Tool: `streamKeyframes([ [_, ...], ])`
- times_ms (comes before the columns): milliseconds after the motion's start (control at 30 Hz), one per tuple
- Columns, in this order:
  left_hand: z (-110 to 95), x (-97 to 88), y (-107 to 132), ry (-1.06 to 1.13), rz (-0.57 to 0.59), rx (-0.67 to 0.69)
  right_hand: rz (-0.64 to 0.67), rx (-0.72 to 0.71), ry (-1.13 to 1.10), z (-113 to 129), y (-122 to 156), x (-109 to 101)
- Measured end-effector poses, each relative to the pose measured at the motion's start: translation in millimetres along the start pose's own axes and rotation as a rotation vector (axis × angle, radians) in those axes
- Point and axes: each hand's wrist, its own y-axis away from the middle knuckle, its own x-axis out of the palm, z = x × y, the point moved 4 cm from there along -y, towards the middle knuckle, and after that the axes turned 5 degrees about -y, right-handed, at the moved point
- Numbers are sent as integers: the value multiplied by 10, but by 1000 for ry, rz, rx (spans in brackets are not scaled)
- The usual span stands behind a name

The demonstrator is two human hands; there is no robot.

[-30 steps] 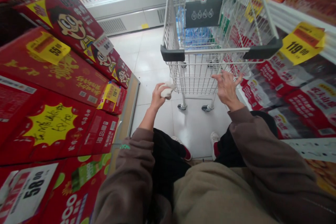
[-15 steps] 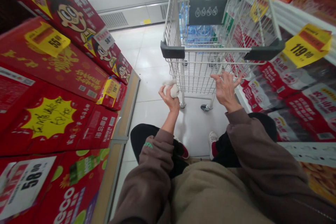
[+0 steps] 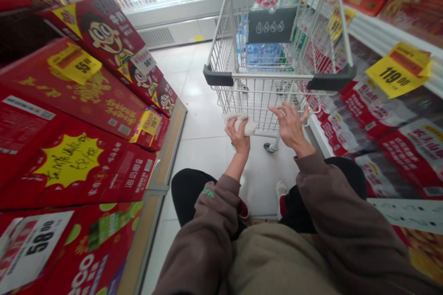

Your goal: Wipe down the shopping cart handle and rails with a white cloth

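My left hand [image 3: 238,137] is closed around a crumpled white cloth [image 3: 249,127], at the lower left of the shopping cart's back end. The cloth bulges out past my fingers beside the cart's wire bars; whether it touches them I cannot tell. My right hand [image 3: 292,126] has its fingers spread in front of the lower bars, with nothing seen in it; contact with the wire is unclear. The metal shopping cart [image 3: 273,75] stands straight ahead, with dark grey corner pieces and a dark panel [image 3: 272,26].
Red boxes [image 3: 114,101] with price tags are stacked on a low wooden-edged platform [image 3: 161,166] at left. Wrapped bottle packs [image 3: 346,131] and a shelf with a yellow price tag [image 3: 398,70] line the right. A refrigerated case [image 3: 166,32] stands behind. Pale tiles [image 3: 197,113] cover the floor.
My left hand has moved right and slightly down with the cloth, closer to the cart's bars. The cart appears a little lower and further left. My right hand has shifted slightly left and down.
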Motion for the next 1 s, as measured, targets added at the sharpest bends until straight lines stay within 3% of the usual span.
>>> streamKeyframes([
  [200, -68, -96, 13, 11, 190, 97, -38, -28, -32, 0, 11, 17],
  [367, -101, -213, -114, 259, 307, 114, -32, -16, -36, 0, 39, 7],
  [467, 7, -227, -264, 437, 388, -59, -41, -18, -33, 1, 53, -4],
  [633, 320, -319, -336, 732, 391, -519, -54, -22, -6, 2, 73, -8],
  [767, 430, -271, -204, 806, 511, -610, -62, -9, -2, 14, 77, -11],
  [833, 450, -212, -165, 710, 421, -576, -65, -3, -9, 22, 75, -14],
  [1000, 327, -116, -86, 274, -9, -469, -50, -8, -1, 45, 64, 11],
])
